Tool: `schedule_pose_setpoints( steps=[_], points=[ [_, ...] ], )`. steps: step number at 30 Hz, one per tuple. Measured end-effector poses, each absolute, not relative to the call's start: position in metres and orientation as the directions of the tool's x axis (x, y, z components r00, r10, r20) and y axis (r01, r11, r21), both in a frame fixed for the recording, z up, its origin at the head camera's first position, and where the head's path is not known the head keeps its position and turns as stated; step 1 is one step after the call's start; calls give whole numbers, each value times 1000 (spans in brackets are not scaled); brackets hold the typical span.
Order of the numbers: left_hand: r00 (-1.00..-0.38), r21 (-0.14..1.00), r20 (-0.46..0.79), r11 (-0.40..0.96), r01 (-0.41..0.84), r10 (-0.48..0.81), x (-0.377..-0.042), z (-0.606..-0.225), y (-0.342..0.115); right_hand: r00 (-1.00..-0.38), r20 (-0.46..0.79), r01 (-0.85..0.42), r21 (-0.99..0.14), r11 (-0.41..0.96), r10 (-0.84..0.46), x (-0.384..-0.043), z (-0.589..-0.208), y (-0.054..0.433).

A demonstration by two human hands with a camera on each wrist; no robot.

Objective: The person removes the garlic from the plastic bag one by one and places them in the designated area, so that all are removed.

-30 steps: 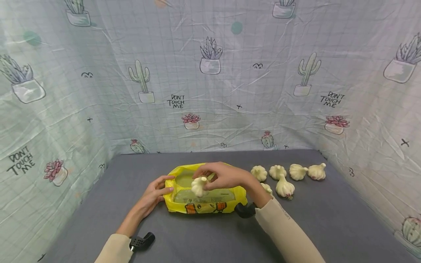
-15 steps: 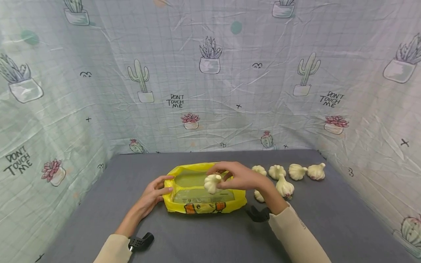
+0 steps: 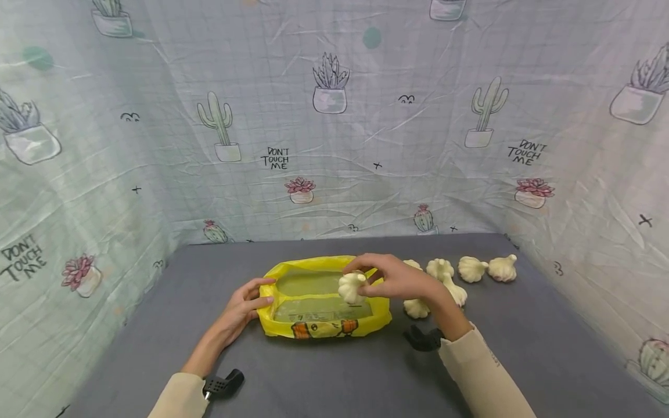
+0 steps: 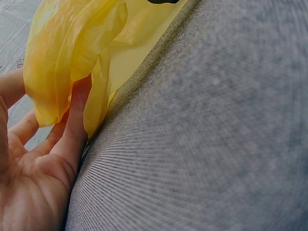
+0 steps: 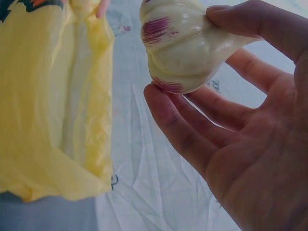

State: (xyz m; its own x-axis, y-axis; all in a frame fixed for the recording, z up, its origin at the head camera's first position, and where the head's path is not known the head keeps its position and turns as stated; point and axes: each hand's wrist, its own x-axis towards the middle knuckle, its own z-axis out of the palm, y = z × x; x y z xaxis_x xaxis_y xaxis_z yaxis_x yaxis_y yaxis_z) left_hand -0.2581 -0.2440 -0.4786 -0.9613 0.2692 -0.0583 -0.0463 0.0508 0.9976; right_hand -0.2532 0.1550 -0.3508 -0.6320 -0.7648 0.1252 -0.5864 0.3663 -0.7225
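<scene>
A yellow plastic bag [image 3: 326, 331] lies on the grey table with its wide mouth facing up. At its left end my left hand [image 3: 241, 305] holds the rim, thumb and fingers set apart along the edge; the left wrist view shows the fingers [image 4: 74, 120] partly under the yellow film. Over the right part of the mouth, my right hand [image 3: 399, 280] pinches a garlic bulb [image 3: 351, 287] between thumb and fingertips. Purple streaks mark this bulb's pale, glossy skin in the right wrist view, and its stem points toward the palm.
Several more garlic bulbs [image 3: 472, 269] lie on the grey table [image 3: 324, 377] to the right of the bag, some partly hidden by the right hand and forearm. A printed cloth curtain [image 3: 334, 145] encloses the table's back and sides.
My right hand has moved rightward with the garlic bulb, from above the middle of the bag to its right part. The left hand keeps its place at the rim.
</scene>
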Motion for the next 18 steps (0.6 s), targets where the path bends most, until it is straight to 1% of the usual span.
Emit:
schedule_pose_setpoints(
  steps=[4,13,18],
  points=[
    [-961,998,-43,45,-32,273,-258,-476,-246,-644,137,-581,-726,366,-752,-254,-347,161],
    [-962,997,-55,60,-40,268,-258,-474,-244,-675,164,-567,-739,364,-719,-255,-341,181],
    [-961,998,-57,55,-43,271,-258,-477,-244,-673,176,-574,-737,358,-718,-255,-337,194]
  ],
)
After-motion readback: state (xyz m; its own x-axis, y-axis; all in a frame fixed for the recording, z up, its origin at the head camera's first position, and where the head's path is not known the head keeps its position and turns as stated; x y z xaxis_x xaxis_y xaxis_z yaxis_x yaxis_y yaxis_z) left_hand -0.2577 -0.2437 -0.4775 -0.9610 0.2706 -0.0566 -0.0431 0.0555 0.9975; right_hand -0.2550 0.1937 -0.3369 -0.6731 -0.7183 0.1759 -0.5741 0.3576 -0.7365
